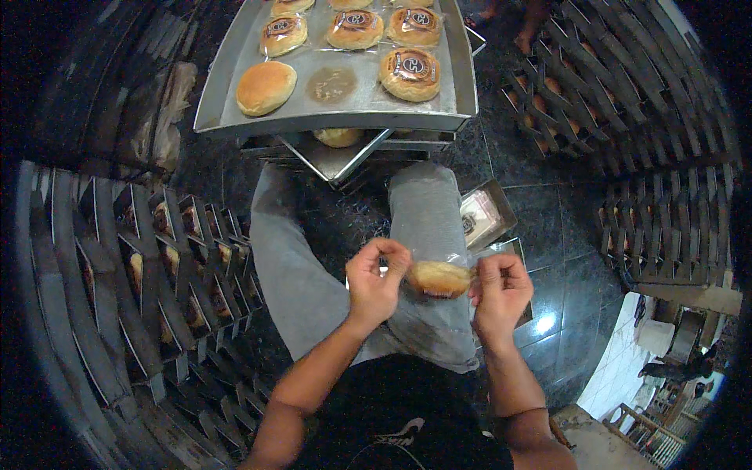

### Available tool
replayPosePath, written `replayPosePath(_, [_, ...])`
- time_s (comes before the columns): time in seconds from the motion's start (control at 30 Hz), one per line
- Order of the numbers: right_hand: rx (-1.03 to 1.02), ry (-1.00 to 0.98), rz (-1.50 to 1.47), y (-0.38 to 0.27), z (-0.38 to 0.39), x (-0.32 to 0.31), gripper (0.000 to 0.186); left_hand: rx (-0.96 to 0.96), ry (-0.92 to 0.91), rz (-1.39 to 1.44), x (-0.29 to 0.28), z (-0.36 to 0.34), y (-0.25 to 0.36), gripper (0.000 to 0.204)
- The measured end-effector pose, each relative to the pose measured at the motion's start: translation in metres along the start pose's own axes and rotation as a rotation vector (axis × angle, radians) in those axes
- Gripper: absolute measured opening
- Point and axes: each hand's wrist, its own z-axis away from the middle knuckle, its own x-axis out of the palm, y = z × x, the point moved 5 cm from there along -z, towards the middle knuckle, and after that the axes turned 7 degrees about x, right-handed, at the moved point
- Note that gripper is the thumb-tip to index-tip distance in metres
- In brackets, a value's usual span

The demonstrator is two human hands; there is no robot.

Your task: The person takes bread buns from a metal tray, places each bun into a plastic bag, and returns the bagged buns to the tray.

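Note:
Over my right thigh hangs a round bread bun (439,280) in a clear plastic bag, tilted so its printed side faces down. My left hand (376,280) pinches the bag's left edge between thumb and fingertips. At the other end, my right hand (501,294) grips the bag close beside the bun. Ahead of my knees is a metal tray (329,119) of buns. One bare bun (266,88) lies at its near left, and a bagged bun (410,74) at its near right. Between them is a round greasy mark on the metal.
More trays (338,168) are stacked crosswise under the top one. A box of flat printed bags (484,215) rests low beside my right knee. Racks of stacked trays with buns stand at left (141,266) and right (580,90). Someone's bare foot (525,41) shows at the far right.

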Motion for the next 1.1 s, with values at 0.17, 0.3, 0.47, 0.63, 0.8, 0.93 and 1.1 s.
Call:
replayPosePath(0.17, [0.201, -0.051, 0.098, 0.007, 0.018, -0.01, 0.016, -0.035, -0.021, -0.09, -0.028, 0.001, 0.017, 0.011])
replayPosePath(0.3, [0.211, -0.023, 0.063, 0.014, 0.01, -0.004, 0.014, -0.195, -0.019, -0.04, -0.029, 0.0, 0.014, 0.008])
replayPosePath(0.47, [-0.604, -0.262, 0.385, -0.014, 0.036, -0.01, 0.014, -0.037, -0.131, -0.088, -0.035, 0.024, 0.024, 0.006])
replayPosePath(0.63, [0.241, 0.169, 0.251, 0.1, 0.057, -0.06, 0.015, -0.046, -0.078, -0.35, -0.043, 0.076, -0.054, 0.014])
replayPosePath(0.8, [0.067, -0.179, 0.169, 0.084, 0.071, -0.007, 0.055, -0.443, 0.058, 0.004, -0.032, 0.069, -0.075, 0.019])
replayPosePath(0.93, [-0.364, -0.446, 0.252, -0.014, 0.021, 0.063, 0.057, -0.242, 0.189, 0.224, -0.045, 0.014, -0.03, 0.037])
replayPosePath(1.1, [-1.325, -0.376, 0.532, -0.128, -0.075, 0.155, 0.055, -0.227, -0.167, -0.061, -0.061, -0.019, -0.074, 0.039])
